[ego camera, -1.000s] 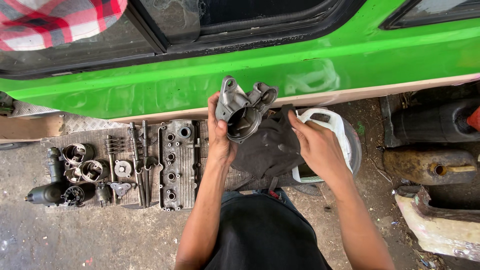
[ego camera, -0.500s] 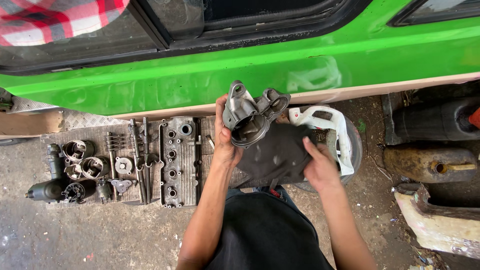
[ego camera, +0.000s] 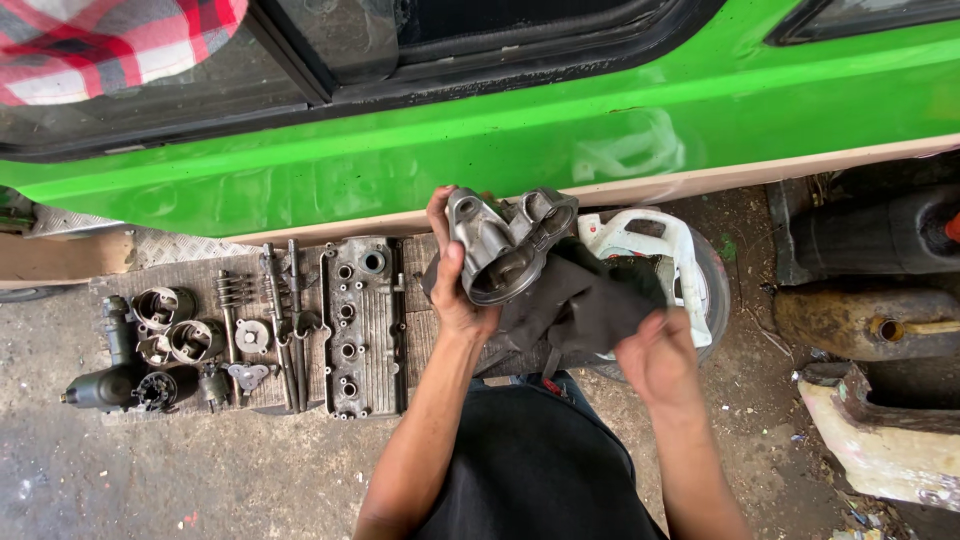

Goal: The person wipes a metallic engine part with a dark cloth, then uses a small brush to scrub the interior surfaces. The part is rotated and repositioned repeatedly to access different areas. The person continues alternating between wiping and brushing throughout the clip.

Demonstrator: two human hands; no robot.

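Beside the green car body, over the dirt floor, I have my left hand clenched round a grey cast-metal housing, thumb across its body and the round open mouth tipped down toward me. A dark rag hangs under and behind the housing, and my right hand is closed on the rag's lower corner, pulling it out to the side. So the housing sits up at chest height between the two hands, just in front of the white plastic container that stands behind it.

To wipe this well, I judge the left grip should stay firm on the solid body, not on the thin lugs at the top, so the part cannot twist out. The rag wants to be bunched over a fingertip and worked into the bore and around the ears, where grime is likely to collect, and I would turn the housing instead of chasing it with the cloth.

On the flattened cardboard to my left lie a cylinder head cover, long shafts, and round parts, well apart from my hands.
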